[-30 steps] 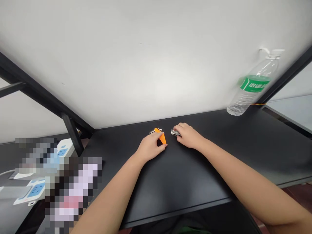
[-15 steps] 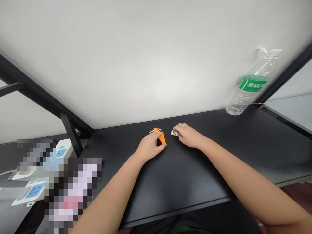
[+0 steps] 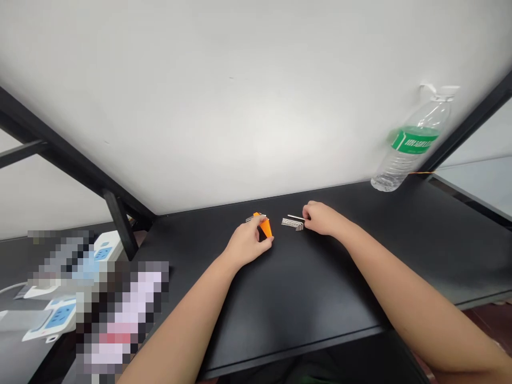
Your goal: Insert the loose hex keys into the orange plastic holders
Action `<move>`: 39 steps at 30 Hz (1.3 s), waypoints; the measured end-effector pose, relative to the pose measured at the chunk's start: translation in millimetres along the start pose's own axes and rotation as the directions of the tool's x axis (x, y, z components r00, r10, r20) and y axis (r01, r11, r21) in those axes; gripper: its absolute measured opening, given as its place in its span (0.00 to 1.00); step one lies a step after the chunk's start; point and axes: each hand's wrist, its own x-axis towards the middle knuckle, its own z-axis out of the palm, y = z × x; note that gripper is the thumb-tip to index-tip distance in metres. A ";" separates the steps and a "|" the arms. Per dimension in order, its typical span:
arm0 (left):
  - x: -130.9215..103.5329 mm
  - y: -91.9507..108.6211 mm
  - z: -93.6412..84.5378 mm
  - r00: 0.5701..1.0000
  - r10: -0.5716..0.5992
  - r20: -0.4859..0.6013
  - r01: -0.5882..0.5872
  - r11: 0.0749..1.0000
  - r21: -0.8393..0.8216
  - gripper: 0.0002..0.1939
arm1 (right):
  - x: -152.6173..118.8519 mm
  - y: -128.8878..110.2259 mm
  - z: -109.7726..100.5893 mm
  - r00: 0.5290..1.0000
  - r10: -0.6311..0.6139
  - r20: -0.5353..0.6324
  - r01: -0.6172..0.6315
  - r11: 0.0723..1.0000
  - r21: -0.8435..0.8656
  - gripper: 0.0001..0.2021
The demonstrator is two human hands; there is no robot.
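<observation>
Head view. Left hand closed on an orange holder, thumb at its near end, fingers over the upper part. Thin metal rods stick out from the holder's left side; the fingers hide much of the rest. Right hand pinches one thin metal key by its right end, the free end pointing left toward the holder. How far the fingers wrap round that end, cannot tell.

Just below the pinched key, on the bench, lies a row of bent keys, side by side, long arms to the left, short bent ends to the right. The row sits between the two hands, apart from the holder. The hands are apart from each other.

Farther right, near the white wall, a clear bottle with green label and white cap. White hook on the wall beside the cap. Black metal bars at left. Beyond them, white power strips with blue socket faces, partly hidden by pixelated patches; what those cover, cannot tell.
</observation>
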 end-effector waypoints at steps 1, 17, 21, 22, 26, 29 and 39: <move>0.1 -0.4 0.1 1.000 -0.005 -0.003 0.004 1.000 -0.009 0.28 | 0.0 1.3 -0.7 0.999 0.032 0.004 -0.032 0.999 -0.012 0.04; -1.6 0.4 3.2 0.994 0.052 -0.092 -0.074 0.966 -0.249 0.28 | -13.4 -25.0 -2.7 0.803 -0.439 -0.403 0.552 0.803 0.226 0.13; -3.3 3.3 4.0 0.993 0.105 -0.051 -0.114 0.967 -0.230 0.26 | -17.7 -28.2 -1.2 0.771 -0.506 -0.387 0.571 0.818 0.069 0.14; -3.8 5.2 4.0 0.991 0.132 -0.038 -0.137 0.965 -0.223 0.25 | -19.8 -31.6 -0.6 0.770 -0.519 -0.372 0.572 0.819 0.042 0.15; -5.3 13.7 2.9 0.973 0.231 0.006 -0.222 0.945 -0.241 0.18 | -28.9 -52.2 3.3 0.782 -0.554 -0.287 0.596 0.799 0.081 0.14; -5.3 14.2 2.9 0.977 0.215 0.007 -0.206 0.944 -0.259 0.18 | -28.8 -57.3 3.6 0.822 -0.512 -0.250 0.549 0.829 0.109 0.12; -2.3 7.3 6.8 0.990 0.116 -0.076 -0.132 0.959 -0.250 0.22 | 0.4 -3.4 -0.4 0.980 -0.169 -0.101 0.182 0.974 0.137 0.05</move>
